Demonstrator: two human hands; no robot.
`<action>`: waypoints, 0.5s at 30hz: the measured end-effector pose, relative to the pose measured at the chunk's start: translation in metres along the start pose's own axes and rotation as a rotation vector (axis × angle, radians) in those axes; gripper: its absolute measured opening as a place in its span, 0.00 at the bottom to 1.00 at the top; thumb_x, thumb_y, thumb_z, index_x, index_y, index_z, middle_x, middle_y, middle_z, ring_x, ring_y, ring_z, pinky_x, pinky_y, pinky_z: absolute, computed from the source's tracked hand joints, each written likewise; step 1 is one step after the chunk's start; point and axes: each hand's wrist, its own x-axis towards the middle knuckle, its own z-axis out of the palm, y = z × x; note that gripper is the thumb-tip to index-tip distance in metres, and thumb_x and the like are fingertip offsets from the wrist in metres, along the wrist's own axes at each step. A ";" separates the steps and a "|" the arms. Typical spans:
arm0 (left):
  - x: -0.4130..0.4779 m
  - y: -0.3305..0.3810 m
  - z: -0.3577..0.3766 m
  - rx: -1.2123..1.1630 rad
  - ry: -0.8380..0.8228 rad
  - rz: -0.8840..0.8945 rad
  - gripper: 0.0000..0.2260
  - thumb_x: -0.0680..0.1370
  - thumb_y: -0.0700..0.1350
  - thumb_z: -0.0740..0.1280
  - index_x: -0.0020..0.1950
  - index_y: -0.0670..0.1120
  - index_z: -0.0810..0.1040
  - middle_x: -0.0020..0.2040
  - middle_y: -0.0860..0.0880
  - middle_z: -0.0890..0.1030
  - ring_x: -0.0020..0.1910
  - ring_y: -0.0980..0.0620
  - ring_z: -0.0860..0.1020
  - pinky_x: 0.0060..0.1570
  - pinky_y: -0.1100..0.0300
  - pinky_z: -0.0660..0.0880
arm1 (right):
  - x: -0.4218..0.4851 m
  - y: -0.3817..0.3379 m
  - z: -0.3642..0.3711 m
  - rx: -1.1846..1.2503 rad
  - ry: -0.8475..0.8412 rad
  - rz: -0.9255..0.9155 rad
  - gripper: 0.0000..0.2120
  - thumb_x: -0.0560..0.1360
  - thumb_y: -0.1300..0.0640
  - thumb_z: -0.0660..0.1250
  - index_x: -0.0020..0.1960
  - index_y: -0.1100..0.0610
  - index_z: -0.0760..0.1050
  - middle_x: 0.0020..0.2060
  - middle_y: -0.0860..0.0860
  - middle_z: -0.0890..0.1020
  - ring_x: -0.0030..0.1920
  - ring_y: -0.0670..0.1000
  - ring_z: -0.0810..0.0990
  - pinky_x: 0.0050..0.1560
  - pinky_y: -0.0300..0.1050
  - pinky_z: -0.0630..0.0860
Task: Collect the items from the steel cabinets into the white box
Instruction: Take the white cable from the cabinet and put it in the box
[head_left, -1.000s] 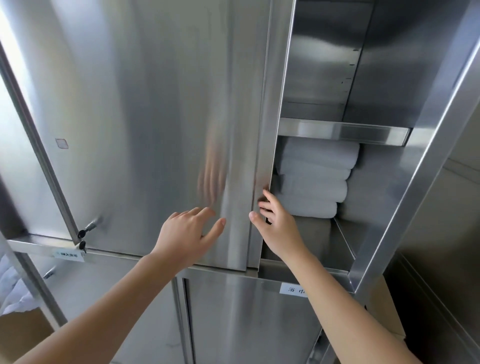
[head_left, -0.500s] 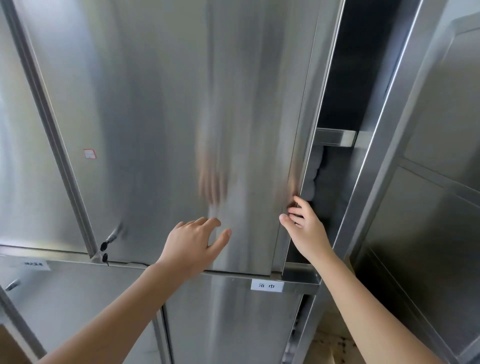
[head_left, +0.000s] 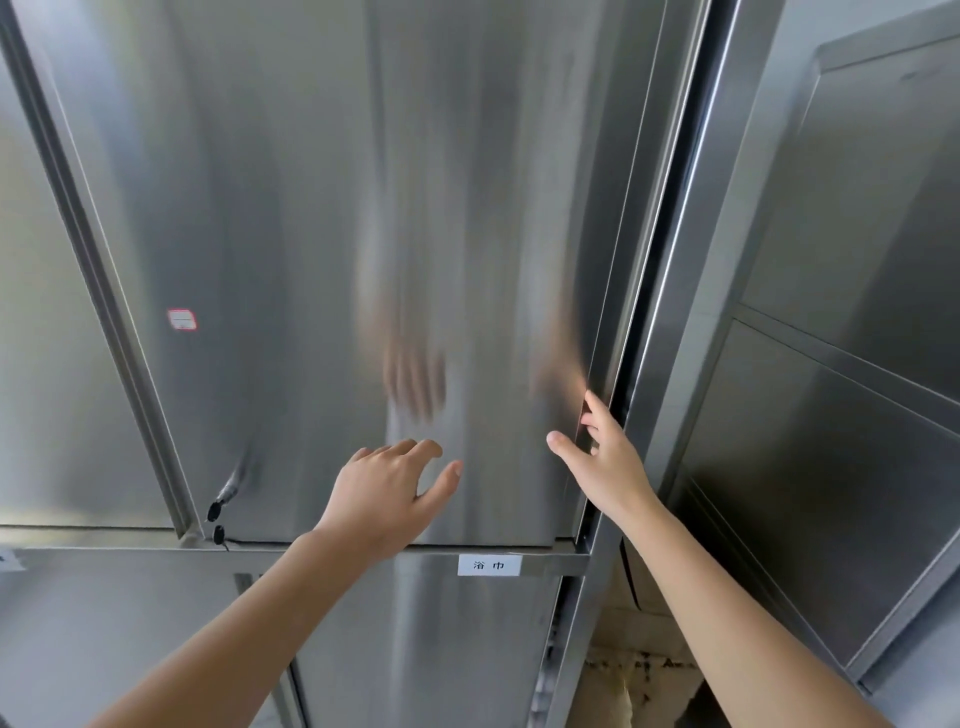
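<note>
A steel cabinet door (head_left: 363, 260) fills the middle of the head view, shut except for a thin dark gap along its right edge. My right hand (head_left: 605, 457) lies on that right edge, its fingers straight against the metal and the thumb spread out. My left hand (head_left: 387, 491) hovers close to the lower door face with relaxed, slightly bent fingers and holds nothing. The towels inside the cabinet are hidden behind the door. The white box is out of view.
A white paper label (head_left: 489, 565) is stuck on the rail under the door. A small key lock (head_left: 218, 519) sits at the door's lower left corner. Another steel cabinet (head_left: 831, 415) stands to the right, a lower door (head_left: 415, 649) below.
The door has swung from open to nearly shut, hiding the stacked white towels. My right hand rode its edge to the right; my left hand stayed near the door face.
</note>
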 end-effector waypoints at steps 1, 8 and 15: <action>0.001 0.001 0.001 -0.002 0.006 0.005 0.25 0.79 0.67 0.48 0.61 0.55 0.76 0.53 0.57 0.82 0.49 0.50 0.80 0.52 0.58 0.69 | 0.000 0.000 -0.001 0.004 -0.023 0.001 0.41 0.77 0.42 0.70 0.83 0.43 0.52 0.76 0.46 0.68 0.77 0.49 0.66 0.73 0.51 0.67; 0.014 0.022 0.009 -0.009 -0.023 0.090 0.30 0.76 0.69 0.43 0.57 0.54 0.76 0.52 0.55 0.82 0.47 0.49 0.80 0.53 0.55 0.71 | -0.028 0.014 -0.028 -0.082 -0.036 -0.004 0.36 0.75 0.37 0.69 0.79 0.41 0.60 0.75 0.42 0.70 0.75 0.46 0.69 0.73 0.56 0.69; 0.040 0.084 0.024 -0.139 -0.075 0.408 0.28 0.78 0.68 0.44 0.56 0.54 0.76 0.51 0.55 0.82 0.45 0.49 0.79 0.48 0.57 0.66 | -0.093 0.017 -0.105 -0.197 0.261 0.121 0.33 0.75 0.38 0.68 0.77 0.46 0.66 0.71 0.42 0.75 0.72 0.44 0.72 0.73 0.53 0.70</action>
